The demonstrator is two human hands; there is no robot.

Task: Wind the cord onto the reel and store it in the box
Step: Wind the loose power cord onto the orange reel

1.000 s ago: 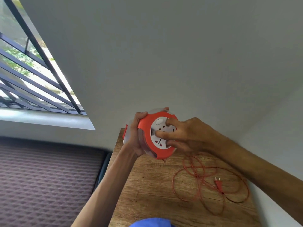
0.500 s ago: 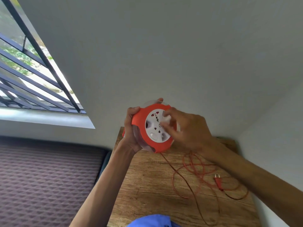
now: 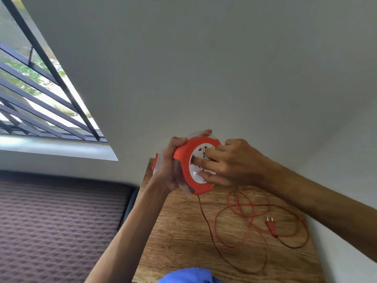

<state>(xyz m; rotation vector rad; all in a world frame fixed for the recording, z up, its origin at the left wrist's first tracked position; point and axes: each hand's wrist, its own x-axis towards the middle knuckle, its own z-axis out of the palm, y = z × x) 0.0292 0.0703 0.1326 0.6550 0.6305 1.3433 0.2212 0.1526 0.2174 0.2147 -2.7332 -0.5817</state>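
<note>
- Two hands hold the job in the single head view: the left hand [image 3: 169, 166] is clamped around the rim of the orange reel [image 3: 194, 166], raised above the far end of the wooden surface [image 3: 183, 237].
- Right hand [image 3: 228, 162] rests against the reel's white socket face, fingers [image 3: 204, 160] pressed on it, closed on nothing else; it looks placed to turn the hub.
- Reel faces the right hand, its axis running roughly left to right between the two hands.
- Cord [image 3: 240, 217] drops from the reel's lower edge and lies in loose overlapping loops below and right of the hands, nearer the right arm.
- Plug [image 3: 271, 225] lies among the loops, near the wall-side edge.
- Loops cross each other, so I judge snagging likely while winding.
- No box is in view.
- Room is tight to the right, where the wall [image 3: 204, 68] meets the surface; a bed [image 3: 61, 221] lies left.
</note>
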